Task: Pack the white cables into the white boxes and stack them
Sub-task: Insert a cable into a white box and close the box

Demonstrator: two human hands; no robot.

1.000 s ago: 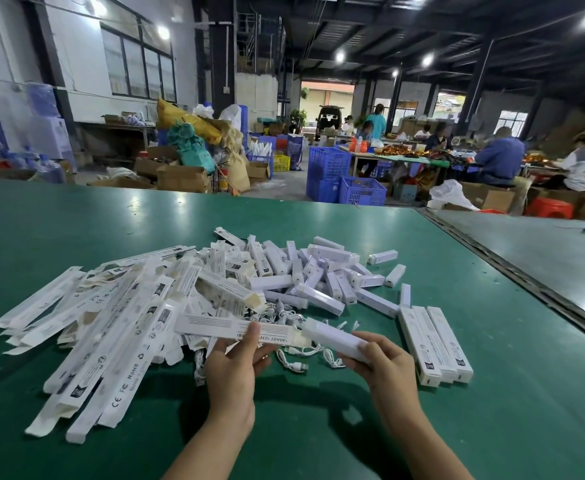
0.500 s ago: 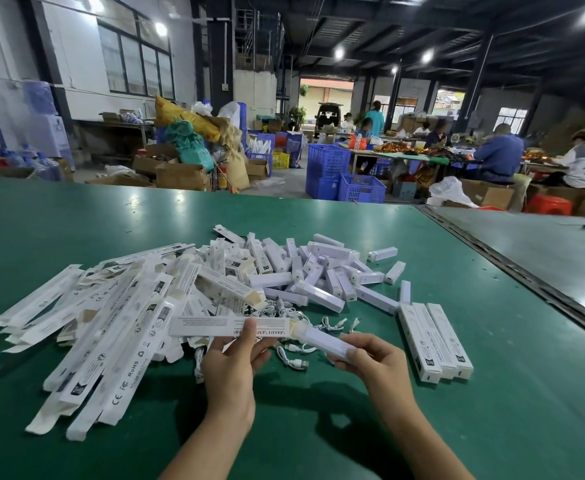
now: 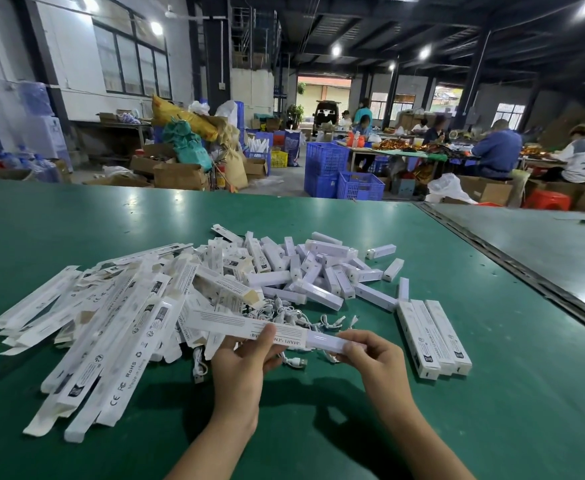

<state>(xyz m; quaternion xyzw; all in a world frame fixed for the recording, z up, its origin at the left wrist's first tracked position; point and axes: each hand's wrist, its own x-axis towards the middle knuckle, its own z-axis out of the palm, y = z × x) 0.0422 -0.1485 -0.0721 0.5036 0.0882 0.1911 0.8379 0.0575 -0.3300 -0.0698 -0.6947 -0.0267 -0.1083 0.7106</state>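
Note:
My left hand [image 3: 240, 368] grips a long white box [image 3: 235, 325] held level above the green table [image 3: 491, 410]. My right hand [image 3: 375, 358] pinches a white bar-shaped lamp [image 3: 324, 341] whose left end sits inside the box's open right end. Loose white cables [image 3: 291, 315] lie on the table just beyond my hands. A heap of flat and folded white boxes [image 3: 117, 306] spreads to the left. More white lamps [image 3: 311, 271] are piled behind. Three filled boxes [image 3: 434, 336] lie side by side to the right.
A metal seam [image 3: 512, 268] divides this table from the grey one on the right. Past the far edge stand blue crates [image 3: 339, 174], cardboard cartons and sacks. Several people sit working at tables in the background.
My right hand has pushed the lamp leftward, further into the box; less of it shows now. The left hand has kept its hold on the box.

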